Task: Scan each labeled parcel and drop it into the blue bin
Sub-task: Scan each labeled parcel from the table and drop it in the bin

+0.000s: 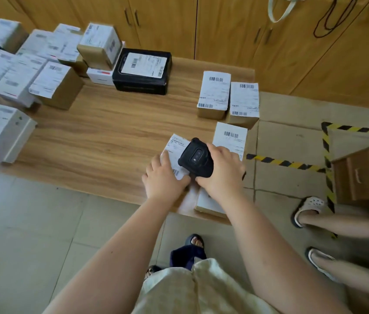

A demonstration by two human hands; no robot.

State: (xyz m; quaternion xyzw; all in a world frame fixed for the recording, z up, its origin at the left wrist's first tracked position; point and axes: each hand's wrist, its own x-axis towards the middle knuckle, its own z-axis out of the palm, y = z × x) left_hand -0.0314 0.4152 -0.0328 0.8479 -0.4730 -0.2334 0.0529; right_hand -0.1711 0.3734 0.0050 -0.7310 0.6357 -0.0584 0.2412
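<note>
Scanning at the table's (111, 132) near edge, frame centre.
The left hand (164, 177) lies flat-fingered on the labeled parcel (175, 145); the right hand (223, 171) curls round the black scanner (196, 158) (held over the label); more parcels (214, 94) stand beyond.

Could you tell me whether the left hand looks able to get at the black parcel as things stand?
Probably yes: only bare table lies between the left hand and the black parcel, though the hand rests on a white-labeled parcel and would need a forward stretch.
</note>
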